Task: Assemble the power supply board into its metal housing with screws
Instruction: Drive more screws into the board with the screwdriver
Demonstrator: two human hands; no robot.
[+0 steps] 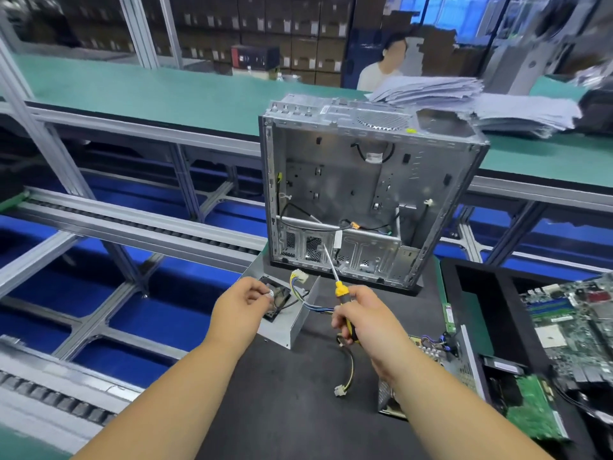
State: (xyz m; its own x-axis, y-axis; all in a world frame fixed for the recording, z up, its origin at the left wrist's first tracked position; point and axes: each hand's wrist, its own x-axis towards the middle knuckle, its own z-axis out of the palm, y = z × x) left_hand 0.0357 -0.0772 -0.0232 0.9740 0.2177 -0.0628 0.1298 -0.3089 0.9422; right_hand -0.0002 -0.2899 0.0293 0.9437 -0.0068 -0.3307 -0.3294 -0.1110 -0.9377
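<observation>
Both hands busy: my right hand (361, 313) grips the screwdriver (343, 293); left hand (243, 305) fingers pinch something small. Metal housing (292, 330) looks rigid, sharp-edged; I would grasp its flat sides.

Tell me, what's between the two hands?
In the head view, a bunch of colored wires runs across the gap between the left hand and the right hand, over the gray metal box.

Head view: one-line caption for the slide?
Right hand grips a yellow-handled screwdriver while left hand touches the grey metal power supply housing before an open silver computer chassis.
</observation>
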